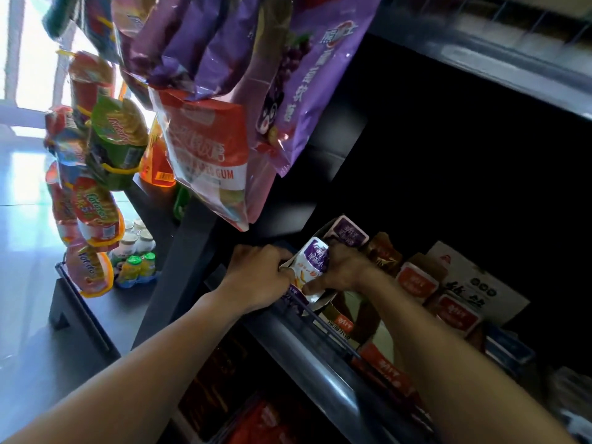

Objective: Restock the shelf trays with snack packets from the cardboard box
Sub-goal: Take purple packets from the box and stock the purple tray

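Both my hands are on a white and purple snack packet (312,262) at the left end of a dark shelf tray (315,336). My left hand (258,275) grips its left edge with curled fingers. My right hand (341,267) holds its right side, thumb under the packet. Behind it stands another purple packet (347,233) in the tray. Red and white packets (416,283) fill the tray further right. No cardboard box for restocking shows clearly.
Large purple (298,91) and red gum bags (208,155) hang just above my hands. Potato snack packets (93,216) hang on a strip at left over small bottles (137,254) on a low shelf. A white carton (474,283) sits at right. Red packets (272,421) lie on the shelf below.
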{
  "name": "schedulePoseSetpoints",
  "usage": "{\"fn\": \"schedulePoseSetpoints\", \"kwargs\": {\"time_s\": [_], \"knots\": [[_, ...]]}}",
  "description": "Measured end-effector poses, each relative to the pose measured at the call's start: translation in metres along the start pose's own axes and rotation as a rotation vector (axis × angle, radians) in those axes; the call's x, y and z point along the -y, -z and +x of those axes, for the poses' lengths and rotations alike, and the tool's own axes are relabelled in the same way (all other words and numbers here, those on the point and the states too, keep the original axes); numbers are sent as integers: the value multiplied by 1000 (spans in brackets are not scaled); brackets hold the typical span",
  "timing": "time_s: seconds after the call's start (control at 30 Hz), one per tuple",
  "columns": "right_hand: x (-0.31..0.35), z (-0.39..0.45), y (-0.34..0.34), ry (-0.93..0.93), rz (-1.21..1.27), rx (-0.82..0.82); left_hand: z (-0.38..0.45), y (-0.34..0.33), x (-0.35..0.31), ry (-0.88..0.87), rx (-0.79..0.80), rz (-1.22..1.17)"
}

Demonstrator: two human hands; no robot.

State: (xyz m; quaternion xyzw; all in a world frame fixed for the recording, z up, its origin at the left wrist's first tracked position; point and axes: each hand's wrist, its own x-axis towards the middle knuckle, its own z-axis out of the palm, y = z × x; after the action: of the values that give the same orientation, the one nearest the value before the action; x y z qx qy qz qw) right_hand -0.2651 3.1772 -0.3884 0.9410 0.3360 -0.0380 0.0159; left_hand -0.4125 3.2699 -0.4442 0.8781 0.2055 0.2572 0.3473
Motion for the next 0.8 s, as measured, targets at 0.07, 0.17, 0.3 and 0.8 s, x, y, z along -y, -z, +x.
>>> {"fn": "schedulePoseSetpoints", "kwargs": {"time_s": [0.07, 0.17, 0.3, 0.8], "knots": [[2, 0, -1, 2, 10, -19, 0, 0, 1, -9, -1, -4], [-1, 4, -4, 8, 69, -36, 0, -1, 1, -23, -9, 3], [-9, 6, -2, 44, 326, -59, 0, 0, 2, -25, 2, -21], [-13, -7, 2, -15, 347, -274, 0, 2, 1, -4, 34, -13]]}}
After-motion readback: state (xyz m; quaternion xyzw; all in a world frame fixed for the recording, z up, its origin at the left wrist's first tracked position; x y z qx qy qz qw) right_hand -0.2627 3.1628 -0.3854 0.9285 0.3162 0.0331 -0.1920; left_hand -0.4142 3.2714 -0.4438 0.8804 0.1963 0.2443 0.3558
